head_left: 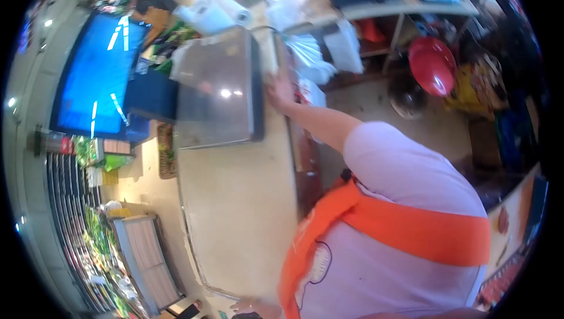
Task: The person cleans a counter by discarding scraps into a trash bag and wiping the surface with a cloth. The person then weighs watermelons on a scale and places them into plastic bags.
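An orange apron [411,234], worn over a pale shirt, is seen nearest, on the wearer's side of the weighing scale [217,84], which is taken as landmark. The right hand [279,94] is laid at the counter edge just beside the scale's metal platform; its fingers are loosely extended, and no grasped object is seen. The left hand [262,307] is shown at the frame's rim, well apart from the scale; whether anything is gripped by it cannot be told, as it is cut off there. By the pale counter [241,213] the scale is supported. For a true reading, the platform is best left untouched by fingers and forearm, and support is better taken from the counter, as here. White plastic bags [308,57] hang near the scale, on the right hand's side, and should be kept from trailing onto the platform. Beyond the platform a blue-lit display [97,75] is mounted; farther beyond the scale, produce shelves [97,242] are discerned.
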Tool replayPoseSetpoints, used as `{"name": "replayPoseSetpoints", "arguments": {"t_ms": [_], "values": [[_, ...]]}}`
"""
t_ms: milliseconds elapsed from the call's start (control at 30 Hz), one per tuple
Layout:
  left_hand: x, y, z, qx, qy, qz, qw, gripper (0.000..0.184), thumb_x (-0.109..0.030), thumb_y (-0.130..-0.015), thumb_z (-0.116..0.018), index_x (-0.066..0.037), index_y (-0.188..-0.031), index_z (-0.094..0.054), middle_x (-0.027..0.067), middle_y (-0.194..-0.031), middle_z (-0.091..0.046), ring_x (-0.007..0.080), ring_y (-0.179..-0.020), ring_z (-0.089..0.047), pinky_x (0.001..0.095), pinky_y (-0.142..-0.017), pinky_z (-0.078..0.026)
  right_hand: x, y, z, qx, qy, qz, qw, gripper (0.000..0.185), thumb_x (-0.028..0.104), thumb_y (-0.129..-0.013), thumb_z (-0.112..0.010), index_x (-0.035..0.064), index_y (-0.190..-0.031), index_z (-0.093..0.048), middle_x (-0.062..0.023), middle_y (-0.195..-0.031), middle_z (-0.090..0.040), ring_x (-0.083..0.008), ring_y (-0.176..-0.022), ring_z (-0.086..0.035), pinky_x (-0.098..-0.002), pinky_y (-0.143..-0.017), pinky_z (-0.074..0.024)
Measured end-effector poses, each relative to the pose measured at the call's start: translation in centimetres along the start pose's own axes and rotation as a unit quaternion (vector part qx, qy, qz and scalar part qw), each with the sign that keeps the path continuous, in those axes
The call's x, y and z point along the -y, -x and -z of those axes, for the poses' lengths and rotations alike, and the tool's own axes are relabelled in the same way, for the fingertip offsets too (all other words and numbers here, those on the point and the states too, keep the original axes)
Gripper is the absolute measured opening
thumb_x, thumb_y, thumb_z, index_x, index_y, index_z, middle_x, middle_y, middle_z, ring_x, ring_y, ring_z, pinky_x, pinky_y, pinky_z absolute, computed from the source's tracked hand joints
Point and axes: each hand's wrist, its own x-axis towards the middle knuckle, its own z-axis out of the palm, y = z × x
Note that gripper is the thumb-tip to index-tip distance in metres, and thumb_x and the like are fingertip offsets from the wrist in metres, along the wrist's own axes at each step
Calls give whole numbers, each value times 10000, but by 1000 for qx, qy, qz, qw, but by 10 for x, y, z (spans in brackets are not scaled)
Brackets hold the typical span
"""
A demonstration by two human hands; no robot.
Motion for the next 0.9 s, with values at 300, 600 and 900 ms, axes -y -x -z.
{"name": "replayPoseSetpoints", "arguments": {"t_ms": [300, 600, 900], "values": [[-97, 37, 142, 3, 489, 196, 850, 398, -195, -915, -424, -45, -1282, -395, 143, -1229, -455, 243, -1166, -434, 360, -951, -387, 15, -7, 39, 85, -91, -32, 992, 475, 183, -827, -556, 80, -1273, -430, -243, -1400, -253, -392, -1273, -285, -431, -1075, -229], [-197, 103, 292, 76, 698, 297, 647, 464, -204, -935, -384, -23, -1352, -286, 155, -1308, -366, 253, -1190, -398, 377, -993, -368, -60, -28, 73, 215, -485, -201, 824, 436, 56, -864, -406, 20, -1298, -382, -141, -1132, -565, -230, -1008, -575, -306, -866, -443], [-233, 127, 313, 10, 709, 304, 636, 448, -285, -957, -355, -1, -1305, -355, 172, -1272, -428, 294, -1148, -451, 393, -937, -409, -155, -18, 54, 299, -476, -301, 770, 357, 48, -871, -419, 7, -1226, -436, -113, -989, -584, -168, -850, -586, -276, -751, -489]]}}
